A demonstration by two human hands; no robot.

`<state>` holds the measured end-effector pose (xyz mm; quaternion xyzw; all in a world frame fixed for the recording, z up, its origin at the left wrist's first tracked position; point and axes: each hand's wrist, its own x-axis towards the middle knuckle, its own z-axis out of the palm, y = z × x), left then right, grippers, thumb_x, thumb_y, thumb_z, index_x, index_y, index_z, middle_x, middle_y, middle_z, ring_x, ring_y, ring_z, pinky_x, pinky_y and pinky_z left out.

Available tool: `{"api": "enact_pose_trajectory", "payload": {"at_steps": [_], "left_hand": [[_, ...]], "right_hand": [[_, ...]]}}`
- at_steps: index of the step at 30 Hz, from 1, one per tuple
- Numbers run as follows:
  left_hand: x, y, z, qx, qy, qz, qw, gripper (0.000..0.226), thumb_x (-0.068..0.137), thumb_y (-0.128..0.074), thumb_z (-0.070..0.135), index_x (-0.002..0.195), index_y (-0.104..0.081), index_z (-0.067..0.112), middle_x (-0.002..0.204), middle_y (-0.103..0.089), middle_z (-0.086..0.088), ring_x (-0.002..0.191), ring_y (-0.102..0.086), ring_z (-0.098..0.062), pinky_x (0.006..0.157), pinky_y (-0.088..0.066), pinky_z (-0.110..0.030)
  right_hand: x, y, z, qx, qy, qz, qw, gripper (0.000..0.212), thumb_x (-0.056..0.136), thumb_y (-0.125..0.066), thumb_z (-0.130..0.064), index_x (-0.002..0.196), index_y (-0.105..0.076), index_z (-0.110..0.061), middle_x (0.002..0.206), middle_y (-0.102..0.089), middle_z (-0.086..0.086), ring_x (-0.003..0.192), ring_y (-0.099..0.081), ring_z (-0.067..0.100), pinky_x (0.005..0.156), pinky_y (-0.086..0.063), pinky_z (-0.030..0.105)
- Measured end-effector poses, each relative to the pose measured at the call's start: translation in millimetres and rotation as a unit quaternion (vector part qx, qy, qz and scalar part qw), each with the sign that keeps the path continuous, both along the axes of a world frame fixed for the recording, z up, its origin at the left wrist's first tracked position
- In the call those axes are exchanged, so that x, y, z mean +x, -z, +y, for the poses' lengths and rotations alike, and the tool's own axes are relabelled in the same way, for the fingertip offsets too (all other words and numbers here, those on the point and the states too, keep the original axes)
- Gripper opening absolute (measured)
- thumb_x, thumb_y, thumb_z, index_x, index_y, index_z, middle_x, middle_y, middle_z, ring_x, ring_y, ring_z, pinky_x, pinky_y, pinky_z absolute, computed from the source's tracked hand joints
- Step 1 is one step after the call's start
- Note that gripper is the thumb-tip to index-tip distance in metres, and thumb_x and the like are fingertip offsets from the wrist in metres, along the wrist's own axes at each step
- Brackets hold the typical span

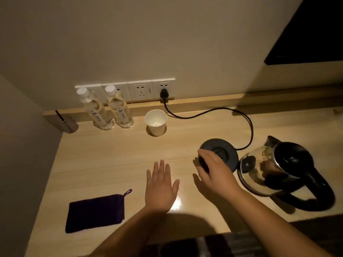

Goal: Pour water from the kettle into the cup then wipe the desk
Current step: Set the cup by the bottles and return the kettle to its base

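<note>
A glass kettle with a black lid and handle stands on the wooden desk at the right, off its round black base. My right hand lies over the base's left edge, fingers curled around its rim. Palm down and fingers spread, my left hand rests flat on the desk in the middle, holding nothing. A white paper cup stands upright near the back wall. At the front left lies a folded dark purple cloth.
Two water bottles stand at the back left beside a small grey holder. The base's black cord loops across the desk to a wall socket. A side wall closes the left; a dark screen hangs upper right.
</note>
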<state>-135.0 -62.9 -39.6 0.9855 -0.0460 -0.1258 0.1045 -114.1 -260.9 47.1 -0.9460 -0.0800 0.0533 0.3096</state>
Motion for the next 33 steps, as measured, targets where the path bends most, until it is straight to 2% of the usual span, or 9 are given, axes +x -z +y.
{"api": "enact_pose_trajectory", "payload": {"at_steps": [4, 8, 10, 14, 16, 18, 21, 24, 33], "left_hand": [[-13, 1, -8, 0.042, 0.019, -0.012, 0.999, 0.075, 0.092, -0.004, 0.058, 0.152, -0.012, 0.013, 0.161, -0.003, -0.008, 0.146, 0.007, -0.025, 0.116, 0.007, -0.046], [-15, -3, -11, 0.041, 0.018, -0.038, 0.998, 0.072, 0.095, -0.012, 0.053, 0.151, -0.019, 0.009, 0.160, -0.012, -0.011, 0.146, -0.003, -0.026, 0.117, -0.001, -0.047], [-17, -4, -11, 0.042, 0.021, -0.036, 0.998, 0.070, 0.096, -0.015, 0.052, 0.151, -0.019, 0.008, 0.160, -0.012, -0.011, 0.146, -0.003, -0.027, 0.117, -0.002, -0.046], [-17, -3, -13, 0.054, 0.021, -0.039, 0.998, 0.068, 0.097, -0.017, 0.050, 0.150, -0.019, 0.008, 0.160, -0.013, -0.012, 0.146, -0.004, -0.028, 0.117, -0.004, -0.047], [-17, -3, -14, 0.058, 0.019, -0.040, 0.997, 0.067, 0.098, -0.017, 0.049, 0.150, -0.019, 0.008, 0.159, -0.013, -0.012, 0.146, -0.005, -0.028, 0.117, -0.005, -0.047], [-16, -1, -14, 0.060, 0.020, -0.042, 0.997, 0.068, 0.097, -0.015, 0.050, 0.150, -0.021, 0.008, 0.159, -0.015, -0.012, 0.146, -0.006, -0.028, 0.117, -0.005, -0.047], [-15, 0, -13, 0.058, 0.023, -0.041, 0.997, 0.069, 0.096, -0.013, 0.051, 0.150, -0.022, 0.008, 0.159, -0.016, -0.012, 0.145, -0.007, -0.028, 0.116, -0.005, -0.047], [-15, 0, -13, 0.057, 0.022, -0.043, 0.997, 0.069, 0.095, -0.014, 0.050, 0.149, -0.024, 0.007, 0.158, -0.019, -0.013, 0.145, -0.009, -0.028, 0.116, -0.006, -0.047], [-16, -4, -16, 0.047, 0.022, -0.044, 0.998, 0.068, 0.096, -0.014, 0.048, 0.149, -0.024, 0.007, 0.159, -0.017, -0.012, 0.146, -0.007, -0.027, 0.116, -0.004, -0.045]], "right_hand": [[-53, -34, -41, 0.011, 0.000, -0.085, 0.996, 0.041, 0.088, -0.062, -0.012, 0.128, -0.056, -0.008, 0.133, -0.055, 0.009, 0.126, -0.047, 0.024, 0.103, -0.039, 0.038], [-91, -61, -93, -0.012, 0.063, -0.216, 0.974, 0.029, 0.085, -0.060, -0.009, 0.113, -0.065, -0.002, 0.122, -0.061, 0.014, 0.124, -0.047, 0.028, 0.109, -0.031, 0.035], [-102, -67, -119, -0.036, 0.118, -0.246, 0.961, 0.031, 0.084, -0.059, -0.011, 0.115, -0.063, -0.004, 0.125, -0.057, 0.015, 0.129, -0.041, 0.029, 0.109, -0.030, 0.040], [-112, -64, -163, -0.030, 0.268, -0.156, 0.950, 0.064, 0.083, -0.069, -0.025, 0.138, -0.038, -0.017, 0.147, -0.031, 0.010, 0.137, -0.026, 0.025, 0.107, -0.031, 0.050], [-112, -58, -178, 0.034, 0.319, -0.087, 0.943, 0.080, 0.078, -0.073, -0.036, 0.143, -0.027, -0.025, 0.149, -0.024, -0.002, 0.134, -0.029, 0.019, 0.105, -0.032, 0.042], [-109, -51, -187, 0.106, 0.345, -0.031, 0.932, 0.084, 0.075, -0.075, -0.042, 0.142, -0.028, -0.026, 0.143, -0.032, -0.005, 0.123, -0.039, 0.011, 0.098, -0.039, 0.032], [-108, -42, -192, 0.153, 0.353, 0.008, 0.923, 0.063, 0.075, -0.075, -0.043, 0.126, -0.042, -0.029, 0.117, -0.051, -0.016, 0.103, -0.054, 0.004, 0.078, -0.046, 0.019], [-108, -40, -193, 0.155, 0.351, 0.001, 0.923, 0.043, 0.076, -0.073, -0.043, 0.108, -0.046, -0.033, 0.095, -0.055, -0.020, 0.087, -0.057, 0.001, 0.063, -0.043, 0.014], [-105, -42, -179, 0.216, 0.394, -0.046, 0.892, 0.035, 0.075, -0.075, -0.038, 0.098, -0.049, -0.043, 0.094, -0.057, -0.018, 0.085, -0.057, -0.006, 0.066, -0.042, 0.016]]}}
